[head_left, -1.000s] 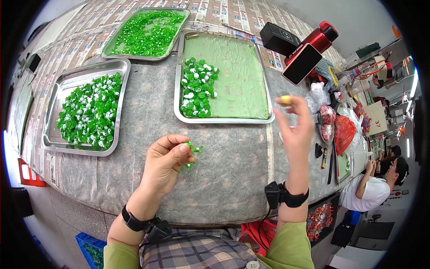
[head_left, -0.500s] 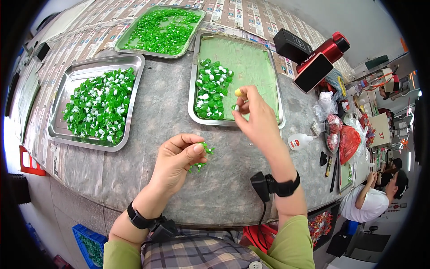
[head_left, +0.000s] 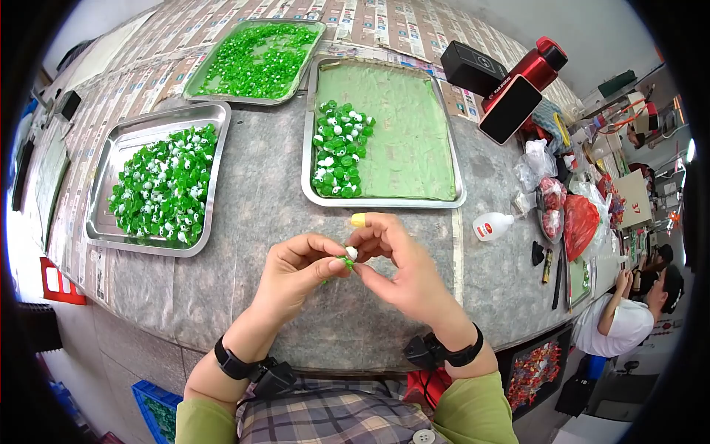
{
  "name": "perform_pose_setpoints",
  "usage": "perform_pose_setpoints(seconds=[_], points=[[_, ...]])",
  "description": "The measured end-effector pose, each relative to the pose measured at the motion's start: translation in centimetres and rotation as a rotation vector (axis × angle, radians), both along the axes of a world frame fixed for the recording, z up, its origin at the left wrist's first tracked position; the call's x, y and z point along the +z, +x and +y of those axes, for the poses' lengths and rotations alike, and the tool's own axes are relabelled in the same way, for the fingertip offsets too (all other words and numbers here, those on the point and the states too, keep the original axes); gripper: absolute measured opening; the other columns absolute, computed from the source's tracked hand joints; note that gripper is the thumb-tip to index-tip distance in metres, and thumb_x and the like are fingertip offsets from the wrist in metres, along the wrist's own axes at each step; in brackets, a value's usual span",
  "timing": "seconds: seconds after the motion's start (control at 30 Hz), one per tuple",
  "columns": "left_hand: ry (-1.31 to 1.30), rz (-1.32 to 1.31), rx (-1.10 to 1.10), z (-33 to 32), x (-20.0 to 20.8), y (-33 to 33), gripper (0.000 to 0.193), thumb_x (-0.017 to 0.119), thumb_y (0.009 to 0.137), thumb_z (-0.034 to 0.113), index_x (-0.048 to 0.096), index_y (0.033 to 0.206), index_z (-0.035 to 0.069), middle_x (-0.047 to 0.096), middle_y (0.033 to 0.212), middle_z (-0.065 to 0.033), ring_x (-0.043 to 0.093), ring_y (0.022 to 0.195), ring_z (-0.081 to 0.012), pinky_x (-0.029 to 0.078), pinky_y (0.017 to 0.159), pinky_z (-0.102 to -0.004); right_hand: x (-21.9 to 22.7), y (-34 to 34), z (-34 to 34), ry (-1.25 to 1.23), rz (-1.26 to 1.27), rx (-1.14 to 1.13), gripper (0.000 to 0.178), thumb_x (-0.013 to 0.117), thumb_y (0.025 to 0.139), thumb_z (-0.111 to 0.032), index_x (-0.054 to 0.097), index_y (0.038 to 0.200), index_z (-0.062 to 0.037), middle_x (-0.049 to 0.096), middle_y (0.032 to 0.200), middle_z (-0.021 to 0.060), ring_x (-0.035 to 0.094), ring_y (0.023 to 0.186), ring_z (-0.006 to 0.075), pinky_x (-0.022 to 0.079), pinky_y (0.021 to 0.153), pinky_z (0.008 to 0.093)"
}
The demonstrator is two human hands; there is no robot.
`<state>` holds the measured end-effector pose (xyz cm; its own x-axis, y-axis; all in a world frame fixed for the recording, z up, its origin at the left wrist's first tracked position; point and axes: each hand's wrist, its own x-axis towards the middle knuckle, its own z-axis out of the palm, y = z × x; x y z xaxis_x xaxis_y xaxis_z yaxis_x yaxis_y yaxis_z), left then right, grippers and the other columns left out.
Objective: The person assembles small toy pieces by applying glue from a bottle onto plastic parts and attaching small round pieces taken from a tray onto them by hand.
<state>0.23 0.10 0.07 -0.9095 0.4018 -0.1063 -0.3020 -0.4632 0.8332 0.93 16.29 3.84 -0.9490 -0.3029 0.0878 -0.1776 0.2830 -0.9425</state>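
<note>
My left hand [head_left: 299, 270] pinches a small green plastic piece [head_left: 346, 262] between thumb and fingers, above the near part of the table. Against it, my right hand [head_left: 396, 263] holds a small green-and-white bead-like piece [head_left: 351, 253]; a yellow cover wraps one of its fingertips. The two pieces meet or nearly touch between my fingertips. Just beyond my hands lies a metal tray [head_left: 384, 202] with a green lining, its left side filled with green-and-white pieces [head_left: 342, 144] like those heaped in the left tray.
At the left stands a metal tray [head_left: 103, 166] heaped with green-and-white pieces; behind it, another tray [head_left: 200, 92] holds small green parts. A white squeeze bottle [head_left: 493, 226], a phone [head_left: 510, 109], a red flask [head_left: 534, 70] and a black box [head_left: 473, 68] are at right. A person [head_left: 621, 314] sits farther right.
My right hand has come back from the lined tray with the green-and-white piece and met my left hand. The view has shifted slightly.
</note>
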Motion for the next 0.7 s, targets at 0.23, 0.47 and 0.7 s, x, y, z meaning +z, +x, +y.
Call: perform_pose_setpoints(seconds=[0.23,0.47,0.7], points=[[0.081,0.001,0.034,-0.1,0.0,0.1,0.016,0.061,0.072,0.010,0.052,0.081,0.001,0.055,0.080,-0.0094,0.056,0.070,-0.0160,0.048,0.062,-0.0264,-1.7,-0.6,1.1,-0.591,-0.616,0.056,0.023,0.055,0.077,-0.006,0.049,0.098,-0.0004,0.055,0.082,0.0041,0.054,0.075,0.0114,0.044,0.071,0.0253],[0.040,-0.169,0.104,-0.2,0.1,0.0,0.015,0.060,0.073,0.010,0.052,0.082,0.001,0.057,0.075,-0.0068,0.057,0.067,-0.0147,0.049,0.062,-0.0262,-1.8,-0.2,0.6,-0.631,-0.503,-0.079,0.018,0.059,0.074,-0.003,0.052,0.090,-0.0001,0.056,0.084,0.0029,0.054,0.076,0.0078,0.044,0.069,0.0189],[0.018,-0.116,0.115,0.0,-0.1,-0.1,0.013,0.059,0.074,0.008,0.053,0.082,0.001,0.058,0.075,-0.0068,0.058,0.066,-0.0136,0.049,0.062,-0.0264,-1.1,0.1,0.2,-0.602,-0.373,-0.099,0.016,0.060,0.072,-0.001,0.054,0.087,0.0002,0.057,0.083,0.0030,0.054,0.076,0.0074,0.044,0.068,0.0184]])
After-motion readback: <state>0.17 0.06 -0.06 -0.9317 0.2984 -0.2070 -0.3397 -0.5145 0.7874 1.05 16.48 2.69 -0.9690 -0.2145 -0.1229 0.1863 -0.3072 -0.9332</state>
